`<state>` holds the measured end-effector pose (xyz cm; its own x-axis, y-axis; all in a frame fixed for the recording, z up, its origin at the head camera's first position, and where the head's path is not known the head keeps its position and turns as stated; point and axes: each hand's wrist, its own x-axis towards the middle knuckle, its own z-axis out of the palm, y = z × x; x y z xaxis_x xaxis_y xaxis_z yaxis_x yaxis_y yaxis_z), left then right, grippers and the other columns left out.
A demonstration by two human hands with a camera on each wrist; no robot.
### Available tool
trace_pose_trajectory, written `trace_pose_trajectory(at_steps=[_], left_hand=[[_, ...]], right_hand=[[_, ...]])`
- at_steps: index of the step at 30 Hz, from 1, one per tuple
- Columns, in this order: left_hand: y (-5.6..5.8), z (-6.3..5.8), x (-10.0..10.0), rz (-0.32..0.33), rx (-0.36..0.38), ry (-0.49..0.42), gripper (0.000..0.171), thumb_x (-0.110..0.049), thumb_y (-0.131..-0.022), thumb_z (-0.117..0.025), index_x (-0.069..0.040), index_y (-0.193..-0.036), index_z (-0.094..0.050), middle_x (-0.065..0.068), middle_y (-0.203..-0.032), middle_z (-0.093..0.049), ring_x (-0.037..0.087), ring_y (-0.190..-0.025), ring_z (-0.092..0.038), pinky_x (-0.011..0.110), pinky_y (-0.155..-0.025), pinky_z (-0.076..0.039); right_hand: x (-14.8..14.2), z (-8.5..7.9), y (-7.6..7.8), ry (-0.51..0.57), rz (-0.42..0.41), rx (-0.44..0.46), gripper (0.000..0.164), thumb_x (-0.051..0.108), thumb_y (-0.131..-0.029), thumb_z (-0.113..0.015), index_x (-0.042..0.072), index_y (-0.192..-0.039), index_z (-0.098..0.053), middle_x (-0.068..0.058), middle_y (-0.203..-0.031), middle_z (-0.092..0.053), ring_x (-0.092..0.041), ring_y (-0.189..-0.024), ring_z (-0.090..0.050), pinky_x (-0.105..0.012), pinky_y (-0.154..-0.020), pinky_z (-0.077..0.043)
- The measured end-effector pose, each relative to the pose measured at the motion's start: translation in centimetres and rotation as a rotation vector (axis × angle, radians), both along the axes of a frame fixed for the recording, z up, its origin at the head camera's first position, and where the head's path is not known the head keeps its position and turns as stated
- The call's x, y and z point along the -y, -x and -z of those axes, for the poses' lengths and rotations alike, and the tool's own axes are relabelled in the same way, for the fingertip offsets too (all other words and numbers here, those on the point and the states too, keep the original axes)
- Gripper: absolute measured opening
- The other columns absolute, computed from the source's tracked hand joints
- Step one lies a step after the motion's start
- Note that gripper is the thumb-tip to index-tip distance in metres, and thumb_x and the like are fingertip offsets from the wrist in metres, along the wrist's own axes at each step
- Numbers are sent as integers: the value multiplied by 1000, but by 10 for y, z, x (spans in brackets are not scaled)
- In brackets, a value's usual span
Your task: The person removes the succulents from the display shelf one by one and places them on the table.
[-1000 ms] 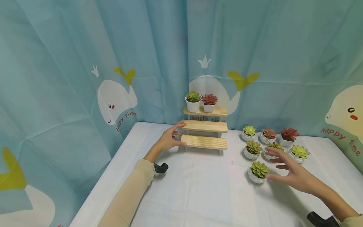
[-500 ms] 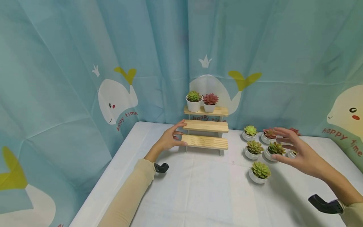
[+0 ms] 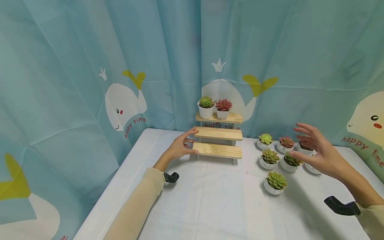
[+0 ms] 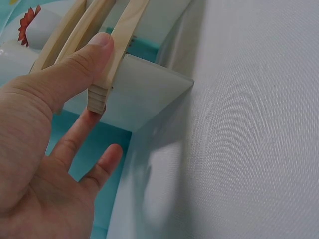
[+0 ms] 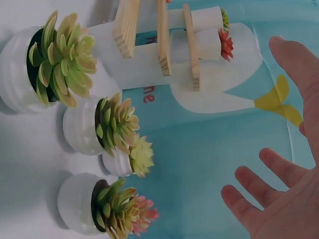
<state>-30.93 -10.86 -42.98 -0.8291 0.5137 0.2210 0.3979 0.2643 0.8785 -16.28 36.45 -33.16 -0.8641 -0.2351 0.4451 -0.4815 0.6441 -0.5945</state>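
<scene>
A three-tier wooden plant stand (image 3: 217,150) stands at the back of the table. My left hand (image 3: 178,146) holds its left end; in the left wrist view the thumb lies on a board (image 4: 117,52) and a fingertip touches that board's end. On the top tier sit a green succulent (image 3: 206,108) and a red succulent (image 3: 223,108) in white pots. My right hand (image 3: 325,155), fingers spread and holding nothing, hovers above the potted succulents on the right. It partly hides a white square pot (image 3: 304,149) and a round pot (image 3: 312,169).
On the right of the white-covered table (image 3: 222,200) stand several succulents in round white pots, the nearest a green one (image 3: 275,183). Behind the table hangs a blue curtain (image 3: 168,50) with whale prints.
My right hand has moved up and back, away from the nearest green succulent and over the rear pots. The left hand stays at the stand. The pots have not moved.
</scene>
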Motion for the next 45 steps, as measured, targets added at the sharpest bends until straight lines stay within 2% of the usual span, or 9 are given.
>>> trace_pose_trajectory(at_steps=[5,11,16,20,24,26,29,33,45], left_hand=[[2,3,1,-14,-11,17,88,-8,-81,-89,-20,-156,-45,-6,-170,-22,32,-127,-60,55,-97,-51],[3,3,1,-9,-17,13,88,-9,-81,-89,-19,-156,-45,-6,-170,-22,33,-127,-60,57,-96,-51],[0,-2,0,-1,-13,19,89,-7,-82,-88,-15,-158,-43,-5,-171,-20,36,-129,-59,59,-97,-49],[2,-1,0,-15,-22,36,88,-11,-82,-89,-21,-157,-44,-11,-170,-22,29,-127,-61,51,-96,-52],[1,-3,0,-16,-21,32,88,-11,-81,-89,-22,-156,-45,-12,-169,-23,28,-127,-61,49,-95,-53],[2,-3,0,-14,-22,30,88,-11,-81,-89,-22,-156,-45,-12,-169,-23,28,-127,-61,49,-95,-53],[2,-3,0,-12,-25,27,87,-11,-81,-89,-21,-156,-45,-11,-169,-23,29,-127,-61,50,-95,-53],[2,-3,0,-11,-31,25,86,-10,-81,-89,-20,-156,-46,-10,-169,-23,29,-127,-61,50,-94,-53],[0,1,0,-19,-26,43,87,-11,-81,-89,-21,-156,-45,-11,-169,-23,27,-127,-61,49,-95,-53]], right_hand=[[4,-1,3,1,-5,-12,97,-4,-84,-81,22,-162,-29,23,-144,-42,10,-119,-46,-4,-92,-36],[10,-6,10,-16,18,6,95,3,-86,-82,26,-162,-30,23,-143,-43,12,-116,-47,-3,-90,-36],[15,-12,17,-32,22,17,91,8,-89,-81,29,-162,-30,3,-149,-47,13,-120,-45,-2,-89,-35],[22,-19,27,-35,14,39,89,11,-91,-80,30,-162,-30,-16,-153,-46,-7,-127,-51,-4,-89,-39],[29,-25,37,-30,2,73,86,14,-92,-79,29,-162,-30,-15,-154,-45,-33,-132,-51,-6,-90,-41],[33,-27,44,-31,-3,91,86,16,-93,-79,28,-162,-30,-15,-155,-44,-40,-133,-49,-13,-92,-43],[38,-30,53,-31,-14,113,86,18,-93,-79,24,-162,-28,-14,-157,-42,-45,-135,-47,-37,-104,-45],[44,-33,67,-31,-33,119,87,18,-93,-79,17,-163,-28,-18,-158,-40,-49,-135,-45,-64,-102,-40],[65,-31,92,-77,-26,135,84,28,-94,-78,12,-161,-30,-19,-158,-40,-48,-134,-47,-63,-104,-41]])
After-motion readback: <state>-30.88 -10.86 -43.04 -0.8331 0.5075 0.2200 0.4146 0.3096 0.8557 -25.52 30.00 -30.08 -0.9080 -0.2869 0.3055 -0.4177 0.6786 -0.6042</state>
